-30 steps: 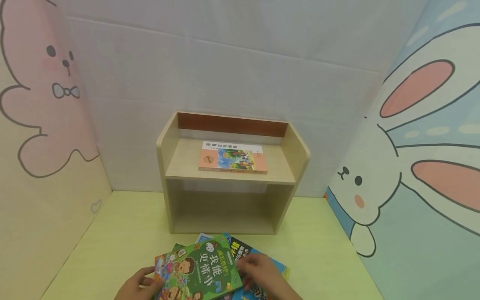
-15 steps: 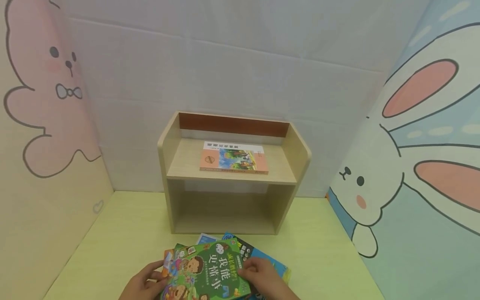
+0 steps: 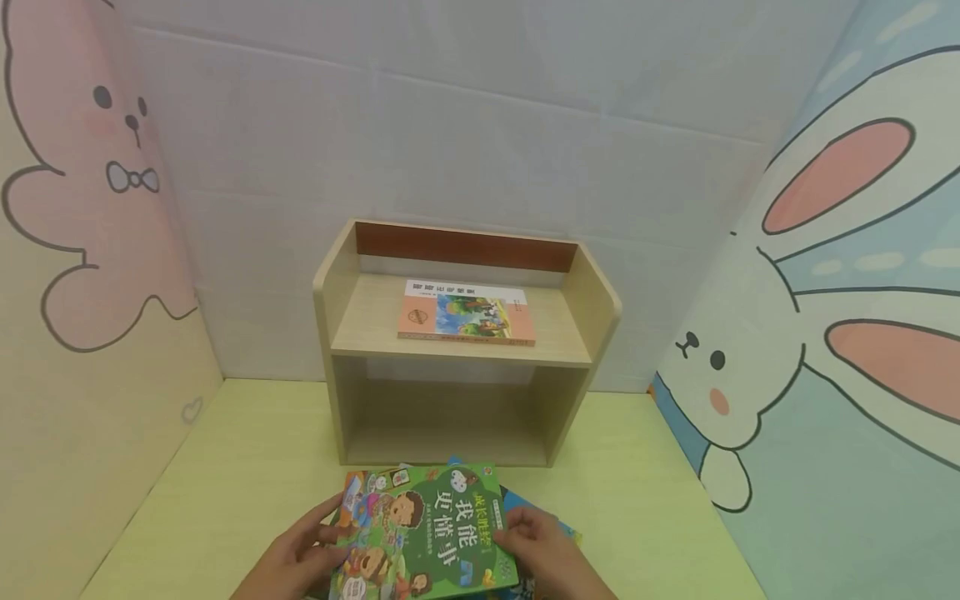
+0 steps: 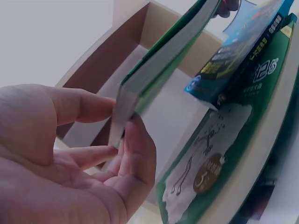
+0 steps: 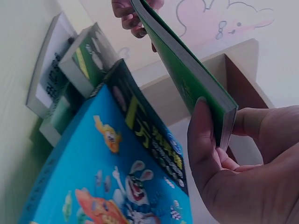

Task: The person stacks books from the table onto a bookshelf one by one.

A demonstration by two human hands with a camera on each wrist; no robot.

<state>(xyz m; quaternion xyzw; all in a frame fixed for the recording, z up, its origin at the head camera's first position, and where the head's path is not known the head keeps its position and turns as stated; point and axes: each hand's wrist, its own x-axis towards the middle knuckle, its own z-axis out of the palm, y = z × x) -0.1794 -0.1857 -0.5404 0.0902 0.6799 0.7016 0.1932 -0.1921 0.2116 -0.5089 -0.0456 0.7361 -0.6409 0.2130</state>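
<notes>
Both my hands hold a green children's book (image 3: 431, 533) with cartoon figures on its cover, one at each short side. My left hand (image 3: 300, 550) pinches its left edge between thumb and fingers; the left wrist view shows the book's page edges (image 4: 163, 56) in that grip. At the opposite edge my right hand (image 3: 551, 550) pinches it the same way. The book is lifted over a loose pile. In that pile lie a blue book (image 5: 103, 163) with a rabbit picture and a green book (image 4: 201, 154) with a white patch, both mostly covered in the head view.
Behind the pile stands a two-level wooden shelf (image 3: 461, 358). An orange and white book (image 3: 465, 315) lies flat on its upper board. Walls with a pink bear (image 3: 97, 175) and a white rabbit (image 3: 750, 358) flank the yellow table (image 3: 255, 450).
My right hand has come from the pile to grip the green book's right edge. The book has shifted right, turned straighter and covers more of the pile.
</notes>
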